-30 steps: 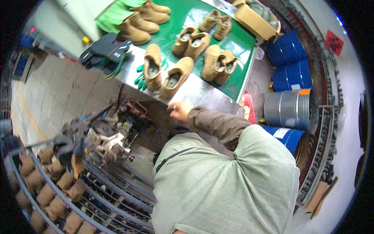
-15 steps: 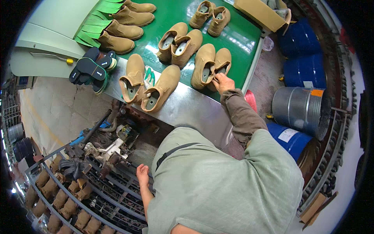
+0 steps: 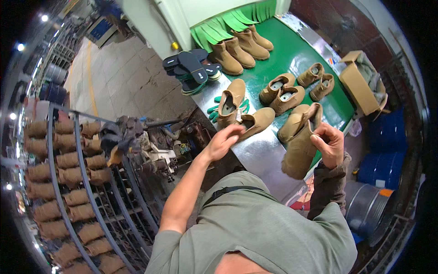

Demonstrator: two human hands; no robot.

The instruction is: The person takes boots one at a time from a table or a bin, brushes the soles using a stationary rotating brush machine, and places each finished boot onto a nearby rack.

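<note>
Pinched in my right hand (image 3: 331,142) is the collar of a tan suede ankle boot (image 3: 299,153), lifted and tilted with its toe down. Its mate (image 3: 291,123) stays on the table edge just behind it. My left hand (image 3: 223,142) reaches out with loosely stretched fingers, close to the opening of another tan boot (image 3: 261,122); whether the fingertips touch it I cannot tell. Beside that one stands a matching boot (image 3: 232,98), with green-and-white work gloves (image 3: 213,113) partly hidden behind it.
Further tan boots (image 3: 283,93) stand on the green conveyor belt (image 3: 315,50), several before a green strip curtain (image 3: 219,31). Dark insoles (image 3: 191,68) lie stacked at the table's left. A cardboard box (image 3: 358,86) sits far right, above metal drums (image 3: 369,210). A boot rack (image 3: 57,182) stands left.
My right hand has lifted a boot off the table and tilted it toward me. My left hand has risen from my side to the boots at the table edge. The view has turned leftward.
</note>
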